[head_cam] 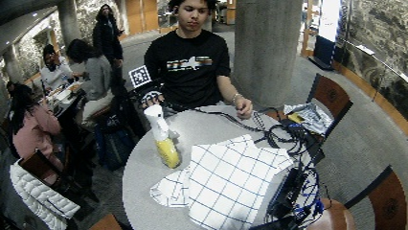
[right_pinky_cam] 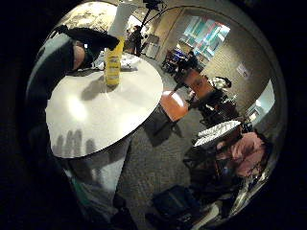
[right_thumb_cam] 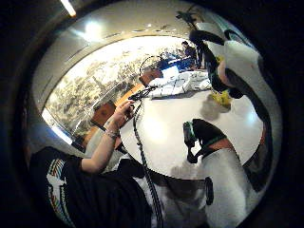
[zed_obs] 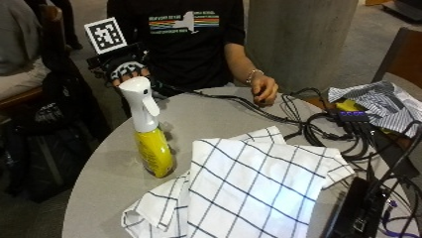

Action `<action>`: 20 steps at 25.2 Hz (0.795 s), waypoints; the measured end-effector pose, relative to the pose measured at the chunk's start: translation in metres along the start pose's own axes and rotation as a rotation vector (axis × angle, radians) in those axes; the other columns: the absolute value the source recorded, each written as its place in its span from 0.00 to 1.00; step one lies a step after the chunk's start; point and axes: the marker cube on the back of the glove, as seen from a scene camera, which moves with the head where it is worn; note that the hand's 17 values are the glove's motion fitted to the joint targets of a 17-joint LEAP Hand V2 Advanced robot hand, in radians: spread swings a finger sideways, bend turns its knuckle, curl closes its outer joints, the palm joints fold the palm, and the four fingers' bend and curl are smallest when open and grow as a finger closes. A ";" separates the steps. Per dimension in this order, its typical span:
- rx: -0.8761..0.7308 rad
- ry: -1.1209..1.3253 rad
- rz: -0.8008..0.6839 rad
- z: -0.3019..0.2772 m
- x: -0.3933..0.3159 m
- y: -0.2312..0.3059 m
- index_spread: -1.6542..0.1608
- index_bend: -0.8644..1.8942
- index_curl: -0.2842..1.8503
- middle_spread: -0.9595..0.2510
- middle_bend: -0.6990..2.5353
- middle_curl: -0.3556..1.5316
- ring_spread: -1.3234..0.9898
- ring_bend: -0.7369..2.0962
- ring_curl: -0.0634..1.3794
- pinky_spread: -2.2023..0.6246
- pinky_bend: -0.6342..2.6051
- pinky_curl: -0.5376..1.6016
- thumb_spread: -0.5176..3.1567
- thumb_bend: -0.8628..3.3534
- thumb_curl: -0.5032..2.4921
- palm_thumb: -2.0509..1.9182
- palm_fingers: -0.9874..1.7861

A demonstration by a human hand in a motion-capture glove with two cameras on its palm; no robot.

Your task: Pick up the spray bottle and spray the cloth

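No words can be read; the spray bottle (zed_obs: 150,134) label looks too blurred.

Yellow spray bottle (zed_obs: 150,144) with white head; white cloth (zed_obs: 257,186), dark blue grid.

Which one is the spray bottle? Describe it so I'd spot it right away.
Start at the round grey table. A white cloth with a dark grid is spread on it; the spray bottle stands upright at the cloth's edge, nearer the gloved right hand. It is the only yellow container, topped by a white trigger head.
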 end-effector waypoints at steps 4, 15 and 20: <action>-0.016 -0.034 0.060 0.003 0.003 -0.003 0.76 0.36 0.26 0.73 0.35 0.33 0.53 0.40 0.24 0.79 0.27 0.36 0.37 0.26 0.26 0.69 0.71; -0.036 -0.546 0.390 0.010 0.010 0.001 0.73 0.33 0.23 0.75 0.33 0.36 0.53 0.40 0.26 0.83 0.30 0.39 0.40 0.23 0.26 0.67 0.65; 0.013 -0.767 0.498 0.015 0.014 -0.001 0.72 0.34 0.22 0.76 0.32 0.36 0.54 0.40 0.26 0.85 0.31 0.40 0.40 0.22 0.26 0.67 0.63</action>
